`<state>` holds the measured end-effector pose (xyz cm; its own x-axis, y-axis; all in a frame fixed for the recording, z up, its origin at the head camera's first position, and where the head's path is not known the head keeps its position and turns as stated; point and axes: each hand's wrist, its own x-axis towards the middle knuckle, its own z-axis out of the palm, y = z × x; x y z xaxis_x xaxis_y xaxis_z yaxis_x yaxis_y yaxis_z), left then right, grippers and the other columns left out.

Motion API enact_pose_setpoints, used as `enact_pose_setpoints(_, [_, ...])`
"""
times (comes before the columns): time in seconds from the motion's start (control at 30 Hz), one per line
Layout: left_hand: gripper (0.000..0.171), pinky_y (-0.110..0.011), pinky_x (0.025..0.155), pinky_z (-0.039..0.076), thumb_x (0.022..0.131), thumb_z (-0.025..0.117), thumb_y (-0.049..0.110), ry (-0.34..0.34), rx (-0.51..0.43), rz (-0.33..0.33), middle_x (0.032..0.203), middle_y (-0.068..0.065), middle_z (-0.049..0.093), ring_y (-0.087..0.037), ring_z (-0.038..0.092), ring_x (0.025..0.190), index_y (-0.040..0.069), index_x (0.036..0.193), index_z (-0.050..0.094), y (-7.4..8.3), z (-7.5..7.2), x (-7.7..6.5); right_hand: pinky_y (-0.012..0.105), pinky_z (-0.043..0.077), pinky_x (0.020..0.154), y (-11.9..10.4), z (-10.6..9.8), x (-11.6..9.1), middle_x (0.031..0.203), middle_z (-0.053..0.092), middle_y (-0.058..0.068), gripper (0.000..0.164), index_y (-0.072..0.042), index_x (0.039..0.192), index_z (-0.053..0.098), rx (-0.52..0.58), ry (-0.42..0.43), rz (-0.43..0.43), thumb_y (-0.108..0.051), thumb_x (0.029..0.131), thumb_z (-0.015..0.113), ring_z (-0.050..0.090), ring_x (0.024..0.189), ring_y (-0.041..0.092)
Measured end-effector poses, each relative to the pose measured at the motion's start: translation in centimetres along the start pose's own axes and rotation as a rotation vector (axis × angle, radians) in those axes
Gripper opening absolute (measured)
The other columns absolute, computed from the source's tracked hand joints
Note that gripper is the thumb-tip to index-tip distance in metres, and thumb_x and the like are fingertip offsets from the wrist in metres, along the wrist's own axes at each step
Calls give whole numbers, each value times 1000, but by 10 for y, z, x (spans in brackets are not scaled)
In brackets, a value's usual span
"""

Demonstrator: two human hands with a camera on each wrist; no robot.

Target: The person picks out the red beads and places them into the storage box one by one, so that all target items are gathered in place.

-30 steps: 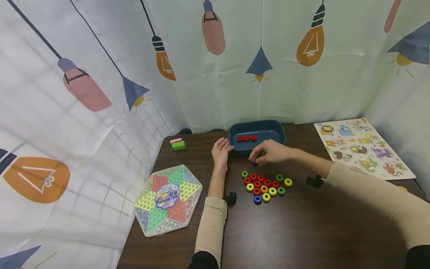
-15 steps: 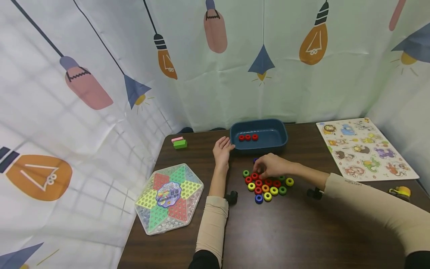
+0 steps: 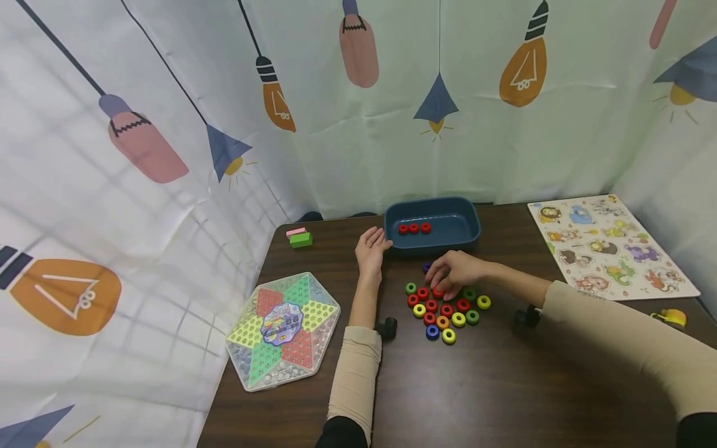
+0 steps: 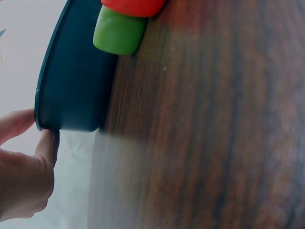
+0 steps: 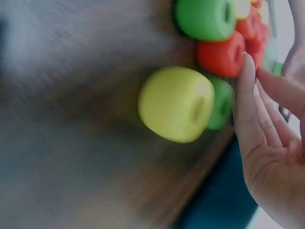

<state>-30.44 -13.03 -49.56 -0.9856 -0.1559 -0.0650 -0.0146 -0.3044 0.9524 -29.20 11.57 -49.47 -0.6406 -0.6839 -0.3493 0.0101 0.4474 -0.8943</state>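
My left hand (image 3: 370, 254) lies palm up at the left end of the dark blue tray (image 3: 394, 244). In the left wrist view, its fingertips touch the tray's corner. My right hand (image 3: 456, 270) reaches down into the group of coloured ring beads, with a red bead (image 3: 439, 292) pinched between thumb and fingers. Around it lie a yellow bead (image 3: 449, 336), a green bead (image 3: 472, 317), an orange bead (image 3: 442, 322) and several other red ones. A blue bead (image 3: 427, 267) sits behind the group, partly covered by the right hand. Another blue bead (image 3: 432, 332) is in front.
Three red beads (image 3: 414, 228) stand in a row inside the tray. A hexagonal star-patterned game box (image 3: 280, 333) lies at left, near green and pink blocks (image 3: 300, 240). An animal puzzle board (image 3: 613, 246) and a yellow object (image 3: 672, 318) are at right.
My right hand has left the blue bead behind the group and moved toward me to the red beads. A few beads have shifted toward me. The left hand stays at the tray.
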Motion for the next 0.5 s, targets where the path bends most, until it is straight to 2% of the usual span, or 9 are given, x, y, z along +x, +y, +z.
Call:
enact_pose_setpoints(0.13, [64,-32,105,45,83,65,-16,5,-11,3,144,-29,43,-34,45,134,-3,141,41,-4,-1,4,50,59,70,-19,-19,1,103,71,18,33,2,118,65,-33,17,-53,3,86,70,72,77,36])
enact_pose_setpoints(0.3, [64,-32,105,44,83,67,-14,32,-33,9,143,-25,47,-30,48,133,1,141,43,-17,-3,11,55,57,76,-45,-56,8,109,68,21,26,-1,116,67,-70,90,-120,1,90,67,71,82,38])
enact_pose_setpoints(0.4, [62,-31,104,46,83,68,-12,55,-19,18,141,-21,51,-27,51,131,4,139,46,-23,-4,14,56,56,79,-51,-82,20,113,65,25,27,3,119,64,-83,165,-117,2,92,63,71,85,40])
enact_pose_setpoints(0.5, [60,-32,103,47,83,68,-12,65,-6,51,139,-22,52,-28,52,130,4,137,48,-25,-4,15,56,55,82,-48,-106,37,114,63,28,30,8,122,61,-75,263,-78,4,93,60,69,87,43])
